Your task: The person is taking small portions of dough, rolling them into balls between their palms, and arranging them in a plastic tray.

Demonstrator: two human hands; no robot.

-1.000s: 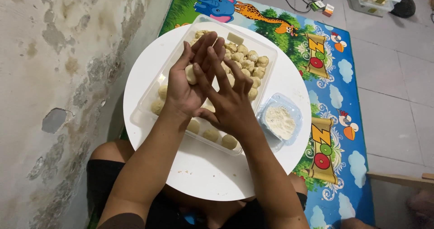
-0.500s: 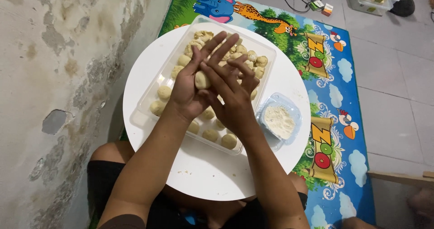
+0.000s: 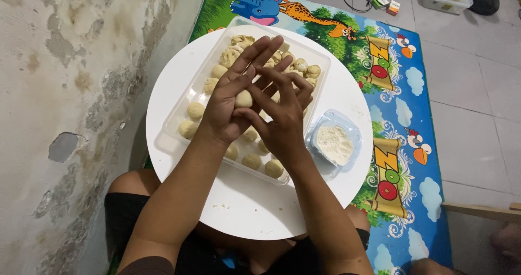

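Together, left hand (image 3: pixel 230 109) and right hand (image 3: pixel 282 120) press a dough ball (image 3: pixel 243 98) above the tray (image 3: pixel 173 136), flour tub (image 3: pixel 335 143) beside.

— What colours do you have before you?
— Your pale beige dough balls (image 3: pixel 194 110) lie in a clear plastic tray (image 3: pixel 172 139) on a round white table (image 3: pixel 244 210). White flour (image 3: pixel 334 143) beside; bright blue-green cartoon animal mat (image 3: pixel 391 90) beneath.

Two hands (image 3: pixel 255 109), one tray (image 3: pixel 179 128), one tub (image 3: pixel 336 144)
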